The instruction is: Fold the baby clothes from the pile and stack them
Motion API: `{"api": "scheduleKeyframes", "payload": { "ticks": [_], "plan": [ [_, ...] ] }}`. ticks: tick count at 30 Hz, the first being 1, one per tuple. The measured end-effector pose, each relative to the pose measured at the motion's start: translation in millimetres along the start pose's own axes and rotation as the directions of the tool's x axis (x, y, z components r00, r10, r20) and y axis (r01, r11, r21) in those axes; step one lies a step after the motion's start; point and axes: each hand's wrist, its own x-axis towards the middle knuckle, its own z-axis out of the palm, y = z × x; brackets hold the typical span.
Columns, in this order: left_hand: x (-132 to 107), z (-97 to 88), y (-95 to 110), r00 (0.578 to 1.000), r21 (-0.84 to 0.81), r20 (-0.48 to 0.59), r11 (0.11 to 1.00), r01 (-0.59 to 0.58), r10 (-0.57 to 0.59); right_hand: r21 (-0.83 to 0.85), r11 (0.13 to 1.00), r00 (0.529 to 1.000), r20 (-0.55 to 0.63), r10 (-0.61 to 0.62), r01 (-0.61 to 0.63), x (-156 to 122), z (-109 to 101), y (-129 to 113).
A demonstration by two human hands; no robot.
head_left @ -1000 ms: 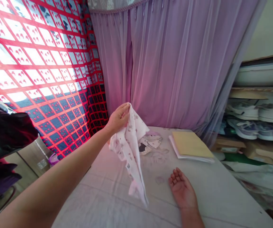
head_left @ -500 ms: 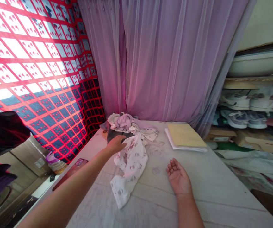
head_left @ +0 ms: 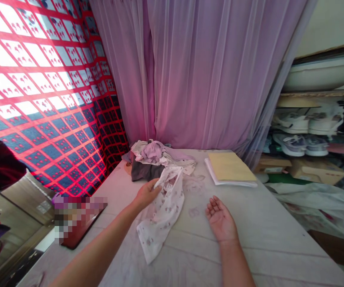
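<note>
My left hand (head_left: 148, 194) pinches the edge of a white baby garment (head_left: 166, 213) with a small print, thumb and fingers closed on the cloth. The garment lies stretched toward me on the table, its narrow end nearest. Just beyond it sits a heap of clothes (head_left: 154, 153) in lilac and white, with a dark grey piece (head_left: 144, 171) at its front left. My right hand (head_left: 222, 221) rests palm up to the right of the garment, fingers loosely curled and apart, holding nothing.
A yellow folder on white papers (head_left: 233, 168) lies at the back right of the pale table (head_left: 275, 243). At the left edge is a dark red flat object (head_left: 80, 233), partly blurred out. Purple curtains (head_left: 204, 71) hang behind; a shoe rack (head_left: 297, 129) stands to the right.
My left hand has moved from the dark grey piece toward me and now grips the white garment's edge. The right hand stays palm up.
</note>
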Motion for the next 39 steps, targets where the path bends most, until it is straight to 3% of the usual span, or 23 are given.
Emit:
{"api": "scheduleKeyframes", "payload": {
  "ticks": [2,5,9,10,12,14,16,17,19,24,27,30,31,32,33,34,36,38,39],
  "plan": [
    [-5.1,-5.1,24.3,0.99,0.036,0.034,0.99,-0.138,0.137,-0.005,1.0,1.0,0.005,-0.011,0.011,0.8,-1.3,0.0],
    [-14.8,-8.9,49.8,0.941,0.25,0.167,0.911,-0.328,0.293,-0.027,0.999,1.0,0.022,-0.019,0.019,2.5,-3.3,0.9],
    [-21.0,-1.6,49.0,0.858,0.311,0.348,0.817,-0.485,0.377,-0.025,0.999,1.0,0.021,-0.019,0.019,3.4,-3.8,1.9],
    [-20.2,0.7,42.9,0.86,0.298,0.347,0.826,-0.479,0.374,-0.02,1.0,1.0,0.018,-0.019,0.02,3.5,-4.0,1.9],
    [-16.8,3.5,26.7,0.916,0.306,0.287,0.879,-0.367,0.282,-0.02,0.999,1.0,0.02,-0.024,0.025,4.2,-5.2,1.9],
    [-13.3,3.7,9.2,0.971,0.349,0.23,0.926,-0.14,0.06,-0.031,0.999,0.999,0.03,-0.034,0.035,5.4,-7.3,2.0],
    [-12.4,2.5,-4.9,0.959,0.389,0.239,0.92,0.046,-0.15,-0.035,0.998,0.998,0.032,-0.045,0.046,6.8,-9.3,2.3],
    [-13.1,2.1,-9.6,0.943,0.396,0.264,0.914,0.086,-0.203,-0.031,0.998,0.998,0.027,-0.048,0.049,7.2,-10.0,2.5],
    [-16.4,2.7,-13.9,0.929,0.385,0.303,0.919,0.086,-0.214,-0.019,0.999,0.999,0.011,-0.047,0.047,7.3,-10.1,2.5],
    [-22.1,11.7,-8.8,0.949,0.351,0.285,0.936,0.03,-0.137,0.017,1.0,1.0,-0.016,-0.022,0.023,4.5,-7.0,0.6],
    [-11.0,9.9,-4.0,0.979,0.335,0.183,0.942,0.029,-0.095,0.019,1.0,1.0,-0.018,-0.023,0.023,4.6,-7.8,-0.2],
    [18.0,-8.9,5.6,0.991,0.265,-0.126,0.962,0.07,-0.037,0.012,0.999,0.999,-0.01,-0.039,0.039,6.5,-10.4,0.4],
    [31.0,-18.3,10.9,0.94,0.163,-0.341,0.984,0.07,-0.011,0.009,0.999,0.999,-0.006,-0.04,0.04,7.1,-11.2,0.7],
    [44.8,-28.2,17.4,0.844,0.046,-0.537,0.998,0.042,-0.011,0.007,0.999,0.999,-0.002,-0.039,0.039,7.6,-11.9,1.0],
    [58.9,-37.7,25.1,0.76,-0.059,-0.649,0.998,-0.037,-0.01,0.007,0.999,0.999,-0.002,-0.036,0.036,8.0,-12.4,1.2],
    [72.6,-45.8,33.7,0.712,-0.159,-0.702,0.98,-0.121,-0.026,0.011,0.999,1.0,-0.007,-0.03,0.03,8.1,-12.6,1.3],
    [96.7,-54.2,52.3,0.692,-0.213,-0.721,0.96,-0.18,-0.031,0.03,0.999,0.999,-0.03,-0.017,0.017,8.0,-12.7,1.2],
    [114.0,-49.1,69.5,0.716,-0.3,-0.698,0.906,-0.298,0.004,0.042,0.999,0.999,-0.045,-0.007,0.009,7.4,-12.4,0.7],
    [119.8,-41.8,75.9,0.748,-0.321,-0.662,0.885,-0.338,0.046,0.04,0.999,0.999,-0.043,-0.006,0.008,7.1,-12.2,0.4]
  ]
}}
